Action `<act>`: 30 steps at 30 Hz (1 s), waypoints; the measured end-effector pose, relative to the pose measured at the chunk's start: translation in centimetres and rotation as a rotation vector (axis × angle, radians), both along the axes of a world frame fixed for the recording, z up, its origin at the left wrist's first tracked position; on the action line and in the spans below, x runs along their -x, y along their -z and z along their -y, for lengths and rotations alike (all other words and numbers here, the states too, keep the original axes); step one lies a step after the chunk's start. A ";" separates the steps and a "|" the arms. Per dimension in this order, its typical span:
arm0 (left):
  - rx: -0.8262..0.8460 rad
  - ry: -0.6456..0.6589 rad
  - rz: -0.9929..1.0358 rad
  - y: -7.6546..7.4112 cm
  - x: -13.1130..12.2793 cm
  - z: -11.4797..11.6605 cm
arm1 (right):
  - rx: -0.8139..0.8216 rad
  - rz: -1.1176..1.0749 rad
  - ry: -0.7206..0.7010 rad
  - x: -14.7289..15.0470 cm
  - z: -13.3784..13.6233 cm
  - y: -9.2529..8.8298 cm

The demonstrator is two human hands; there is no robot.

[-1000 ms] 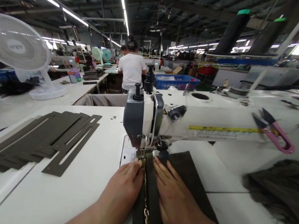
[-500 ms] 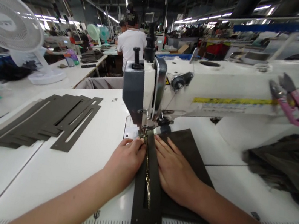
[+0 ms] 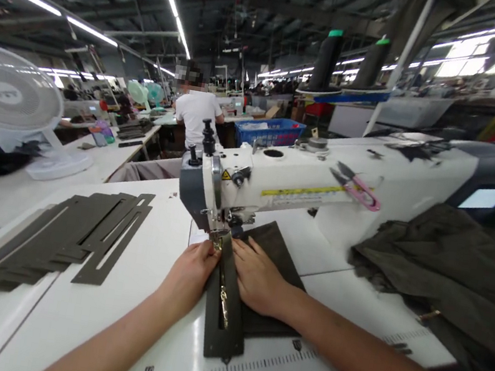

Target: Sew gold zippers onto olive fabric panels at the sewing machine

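A dark olive strip with a long slot and a gold-toothed zipper [image 3: 223, 333] lies under the presser foot of a white sewing machine [image 3: 296, 178]. My left hand [image 3: 189, 274] has its thumb and fingers pressed together on the strip's left edge, close to the foot. Flat on the work, just right of the zipper, rests my right hand [image 3: 260, 279], fingers stretched toward the needle. Beneath that hand is a larger dark panel [image 3: 280, 257], partly covered by the strip and hand. The needle tip is too small to make out.
Overlapping slotted dark pieces [image 3: 73, 229] lie on the table at left. Pink-handled snips [image 3: 360, 192] sit on the machine arm. Bunched dark fabric [image 3: 448, 263] lies at right. Beyond are a white fan [image 3: 6, 94], a blue basket [image 3: 270, 131] and a person in white [image 3: 196, 117].
My view has tilted up and swung right, showing thread cones and the machine's screen. The strip has slid a little away from me, its near end now short of the ruler marks.
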State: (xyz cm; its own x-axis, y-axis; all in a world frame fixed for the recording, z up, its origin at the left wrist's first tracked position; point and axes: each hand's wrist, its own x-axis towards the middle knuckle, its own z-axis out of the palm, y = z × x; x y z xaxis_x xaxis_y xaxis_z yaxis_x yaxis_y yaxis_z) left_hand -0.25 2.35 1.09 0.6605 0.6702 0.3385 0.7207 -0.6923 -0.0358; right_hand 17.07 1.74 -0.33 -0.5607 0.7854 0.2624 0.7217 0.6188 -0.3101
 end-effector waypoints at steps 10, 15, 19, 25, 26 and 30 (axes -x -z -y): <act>0.059 -0.012 0.050 0.1 1.0 0.9 | -0.378 -0.064 -0.179 -0.2 7.2 0.5; 0.186 -0.017 0.092 -0.3 1.5 2.9 | -0.626 -0.011 -0.148 1.2 8.2 1.9; 0.215 -0.071 0.116 -0.2 1.3 3.2 | -0.641 0.027 -0.117 1.5 7.5 2.0; 0.143 -0.075 0.159 0.5 0.8 3.8 | -0.648 0.016 -0.201 1.4 7.2 2.0; 0.127 -0.072 0.163 0.7 0.6 4.0 | -0.633 0.009 -0.209 1.4 7.3 2.0; 0.071 -0.047 0.154 1.4 0.3 4.3 | -0.610 -0.014 -0.208 1.5 7.6 2.6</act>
State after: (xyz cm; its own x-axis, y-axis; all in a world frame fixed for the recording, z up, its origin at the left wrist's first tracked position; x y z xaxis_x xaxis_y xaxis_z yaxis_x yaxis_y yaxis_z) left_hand -0.57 -2.00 -0.33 0.5716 0.7252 0.3838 0.7458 -0.6542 0.1253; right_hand 15.61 -5.83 -2.91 -0.6782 0.3681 0.6360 0.5661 0.8135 0.1329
